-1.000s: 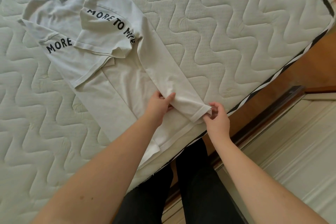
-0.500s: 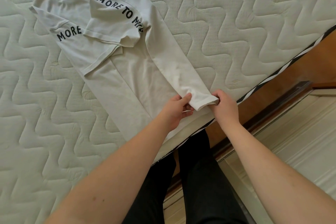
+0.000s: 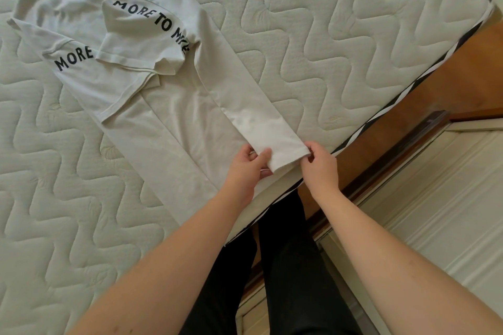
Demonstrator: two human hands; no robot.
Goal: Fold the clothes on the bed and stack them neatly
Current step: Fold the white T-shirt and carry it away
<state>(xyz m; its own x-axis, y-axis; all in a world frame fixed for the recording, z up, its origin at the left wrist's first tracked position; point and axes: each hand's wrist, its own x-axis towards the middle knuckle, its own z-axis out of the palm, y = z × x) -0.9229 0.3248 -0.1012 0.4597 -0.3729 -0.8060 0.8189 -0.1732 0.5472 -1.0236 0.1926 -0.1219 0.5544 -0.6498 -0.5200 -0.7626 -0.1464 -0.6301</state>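
A white T-shirt point(image 3: 163, 106) with black "MORE TO MORE" lettering lies on the quilted mattress point(image 3: 340, 35), collar at the far left, hem at the near edge. Both sleeves are folded in over the body. The right side is folded over as a long strip that ends at the hem. My left hand point(image 3: 249, 164) pinches the left corner of that strip's hem end, thumb on top. My right hand point(image 3: 318, 162) pinches its right corner. The hem lies close to the mattress edge.
The mattress edge with black-and-white piping point(image 3: 381, 114) runs diagonally to the right of my hands. Beyond it are a wooden floor point(image 3: 424, 90) and a cream panelled surface point(image 3: 441, 198). My dark trouser legs point(image 3: 285, 266) stand against the bed.
The folded strip's hem end has been drawn toward the mattress edge and laid flatter. Both hands keep their pinch on its corners and sit closer together.
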